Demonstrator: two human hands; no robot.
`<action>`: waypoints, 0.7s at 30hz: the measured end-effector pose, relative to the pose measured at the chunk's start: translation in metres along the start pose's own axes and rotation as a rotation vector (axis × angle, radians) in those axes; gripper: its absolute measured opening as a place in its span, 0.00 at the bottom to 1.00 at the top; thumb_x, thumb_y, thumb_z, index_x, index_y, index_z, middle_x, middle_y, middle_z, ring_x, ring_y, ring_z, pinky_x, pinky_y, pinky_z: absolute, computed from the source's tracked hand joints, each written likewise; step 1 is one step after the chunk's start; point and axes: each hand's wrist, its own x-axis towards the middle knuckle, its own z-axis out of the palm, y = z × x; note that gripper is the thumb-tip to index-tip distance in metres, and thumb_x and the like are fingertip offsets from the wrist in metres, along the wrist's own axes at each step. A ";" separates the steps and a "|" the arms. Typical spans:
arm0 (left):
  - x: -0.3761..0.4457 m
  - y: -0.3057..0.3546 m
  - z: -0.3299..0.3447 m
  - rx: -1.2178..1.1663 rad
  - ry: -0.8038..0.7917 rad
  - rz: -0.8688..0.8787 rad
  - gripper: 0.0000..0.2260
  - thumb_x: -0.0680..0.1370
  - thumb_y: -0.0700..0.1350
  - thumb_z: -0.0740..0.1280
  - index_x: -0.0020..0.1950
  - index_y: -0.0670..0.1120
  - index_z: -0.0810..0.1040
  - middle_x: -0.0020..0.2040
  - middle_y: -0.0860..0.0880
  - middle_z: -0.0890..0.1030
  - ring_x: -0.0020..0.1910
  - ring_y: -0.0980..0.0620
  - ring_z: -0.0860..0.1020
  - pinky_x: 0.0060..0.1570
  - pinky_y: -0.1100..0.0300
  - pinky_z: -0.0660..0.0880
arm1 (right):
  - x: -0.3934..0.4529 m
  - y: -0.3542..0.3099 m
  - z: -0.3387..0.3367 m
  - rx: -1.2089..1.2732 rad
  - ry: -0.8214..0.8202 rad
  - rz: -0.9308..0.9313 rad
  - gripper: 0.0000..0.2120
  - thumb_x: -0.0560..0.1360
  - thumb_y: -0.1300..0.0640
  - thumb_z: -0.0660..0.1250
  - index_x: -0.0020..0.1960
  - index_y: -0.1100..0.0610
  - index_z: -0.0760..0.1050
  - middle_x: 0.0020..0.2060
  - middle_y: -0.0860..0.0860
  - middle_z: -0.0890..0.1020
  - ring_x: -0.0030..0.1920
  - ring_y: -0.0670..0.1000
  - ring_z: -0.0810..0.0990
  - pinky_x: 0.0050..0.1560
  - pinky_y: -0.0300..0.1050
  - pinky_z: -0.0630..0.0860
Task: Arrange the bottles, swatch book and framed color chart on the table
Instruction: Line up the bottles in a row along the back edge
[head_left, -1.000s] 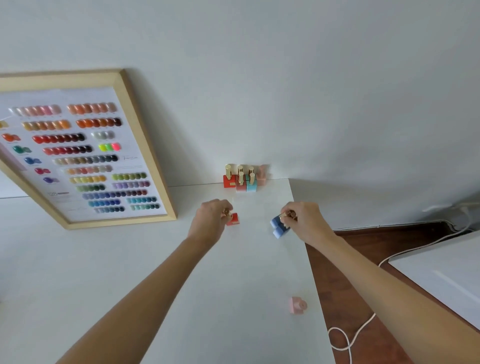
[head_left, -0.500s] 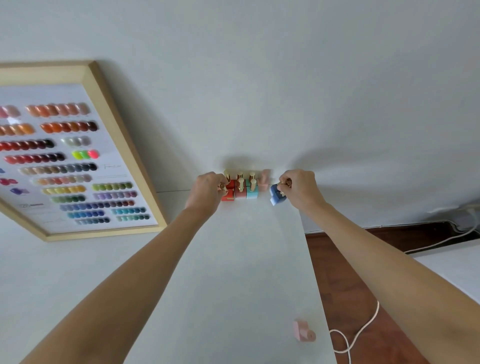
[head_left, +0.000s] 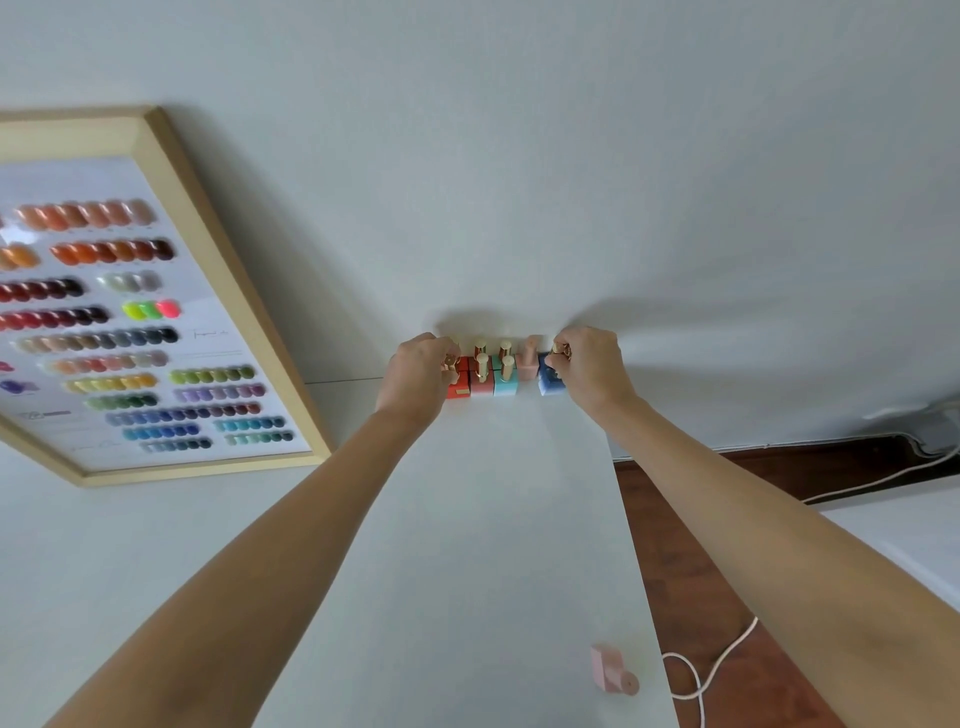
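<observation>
Each grip is pinching a gold cap: the left hand (head_left: 415, 371) is setting a red bottle (head_left: 458, 385) and the right hand (head_left: 592, 366) a blue bottle (head_left: 549, 378) at the row's ends against the wall. The chart (head_left: 130, 312) is leaning nearby; one pink bottle (head_left: 610, 670) is lying loose on the desk (head_left: 467, 571); no swatch book is showing.

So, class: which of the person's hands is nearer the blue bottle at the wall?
Right. The right hand grips the blue bottle by its cap; the left hand is across the row, at the red bottle.
</observation>
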 end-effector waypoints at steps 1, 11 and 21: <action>0.000 0.000 0.000 0.002 0.000 0.002 0.13 0.74 0.34 0.69 0.57 0.43 0.81 0.52 0.42 0.81 0.49 0.42 0.80 0.52 0.48 0.78 | 0.000 0.000 0.001 -0.009 -0.006 0.003 0.15 0.69 0.69 0.66 0.30 0.61 0.63 0.28 0.58 0.67 0.32 0.55 0.62 0.31 0.44 0.59; -0.002 0.001 0.001 0.000 0.009 0.011 0.13 0.75 0.34 0.67 0.58 0.43 0.80 0.53 0.42 0.81 0.48 0.42 0.80 0.50 0.48 0.79 | -0.004 0.005 0.010 0.067 0.032 0.043 0.07 0.69 0.66 0.71 0.44 0.67 0.75 0.39 0.60 0.79 0.40 0.59 0.75 0.40 0.48 0.73; -0.034 0.014 -0.010 -0.008 0.119 0.035 0.16 0.76 0.38 0.68 0.63 0.45 0.77 0.62 0.46 0.76 0.52 0.44 0.79 0.46 0.51 0.79 | -0.044 0.014 -0.006 0.179 0.079 0.017 0.20 0.72 0.61 0.71 0.61 0.61 0.71 0.49 0.59 0.79 0.43 0.55 0.79 0.50 0.49 0.76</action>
